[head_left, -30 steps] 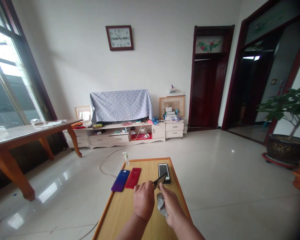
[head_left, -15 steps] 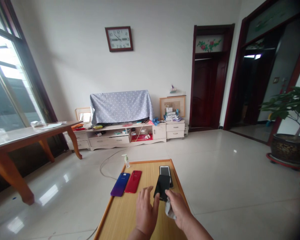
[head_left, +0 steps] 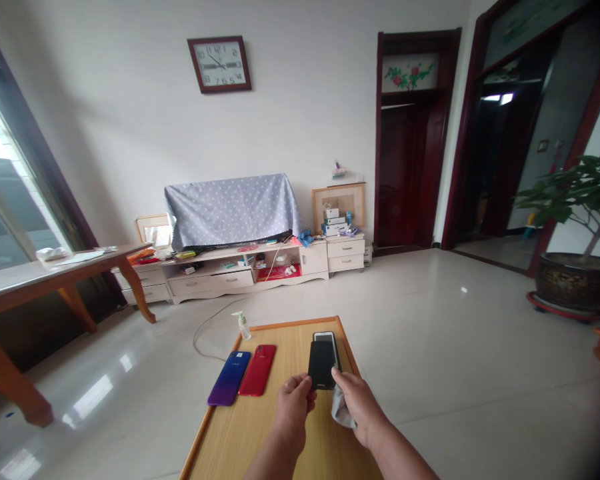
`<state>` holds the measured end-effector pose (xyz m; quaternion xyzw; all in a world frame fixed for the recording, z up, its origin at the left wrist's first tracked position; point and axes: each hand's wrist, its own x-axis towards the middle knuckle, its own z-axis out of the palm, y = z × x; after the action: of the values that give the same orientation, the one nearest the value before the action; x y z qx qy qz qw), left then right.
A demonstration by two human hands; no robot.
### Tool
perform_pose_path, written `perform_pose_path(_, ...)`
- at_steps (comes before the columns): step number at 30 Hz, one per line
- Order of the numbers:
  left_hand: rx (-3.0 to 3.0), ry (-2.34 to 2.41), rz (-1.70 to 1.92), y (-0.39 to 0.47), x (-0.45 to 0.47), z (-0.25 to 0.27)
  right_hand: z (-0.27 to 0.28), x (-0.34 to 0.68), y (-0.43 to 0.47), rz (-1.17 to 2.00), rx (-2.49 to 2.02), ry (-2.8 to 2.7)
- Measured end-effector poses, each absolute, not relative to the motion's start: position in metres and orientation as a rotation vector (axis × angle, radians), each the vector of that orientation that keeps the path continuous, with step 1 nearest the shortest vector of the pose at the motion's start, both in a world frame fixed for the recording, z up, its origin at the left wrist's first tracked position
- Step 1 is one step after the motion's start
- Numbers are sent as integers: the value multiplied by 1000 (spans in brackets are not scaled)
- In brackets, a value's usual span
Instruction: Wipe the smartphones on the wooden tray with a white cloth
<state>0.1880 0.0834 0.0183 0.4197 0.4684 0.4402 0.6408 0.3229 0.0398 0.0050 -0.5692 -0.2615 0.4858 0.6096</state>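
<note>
A black smartphone is held up over the table between my two hands. My left hand pinches its lower left corner, fingers curled. On its right edge lies the thumb of my right hand, which also grips a grey cloth hanging below the phone. Behind the black phone, partly covered by it, a white-framed phone lies on the wooden table. To the left, a blue-purple phone and a red phone lie back side up, close together.
A pump bottle stands at the table's far left corner. Beyond it is a white TV cabinet with a cloth-covered screen. A larger wooden table stands at left, a potted plant at right.
My left hand has gone from spread fingers beside the phone to a pinch on its corner. The black phone has turned more upright. The camera view has shifted slightly.
</note>
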Motion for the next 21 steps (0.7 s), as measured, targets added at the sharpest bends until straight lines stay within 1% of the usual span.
perform_pose_path(13, 966, 1173, 1060, 119, 221, 10, -4, 335, 53, 995, -1484, -634)
perform_pose_path(21, 1043, 1247, 1041, 131, 225, -6, -9, 338, 59, 1004, -1485, -608)
